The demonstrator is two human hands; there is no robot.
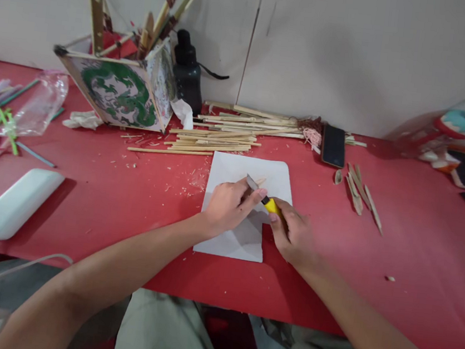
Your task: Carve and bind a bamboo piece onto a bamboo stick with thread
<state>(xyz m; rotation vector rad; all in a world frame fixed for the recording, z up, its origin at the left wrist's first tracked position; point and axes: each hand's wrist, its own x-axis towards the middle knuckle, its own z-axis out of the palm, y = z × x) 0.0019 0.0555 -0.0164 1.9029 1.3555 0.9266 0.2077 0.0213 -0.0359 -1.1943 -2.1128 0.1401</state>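
Note:
A yellow utility knife (273, 206) is gripped in my right hand (295, 235), its blade slanting up and to the left. My left hand (229, 205) is closed just left of the blade, with the thumb close to the knife's black neck. From under its fingers a small pale wooden piece (261, 180) pokes out beside the blade; most of it is hidden. Both hands are over a white sheet of paper (228, 244) that lies on the red tabletop (163, 189).
Bundled thin bamboo sticks (215, 140) lie behind the paper, with shavings nearby. A dragon-painted box (118, 91) holds tools at back left, beside a black bottle (188, 77). A phone (333, 145) and carved wooden pieces (356, 191) sit right; a white power bank (15, 203) sits left.

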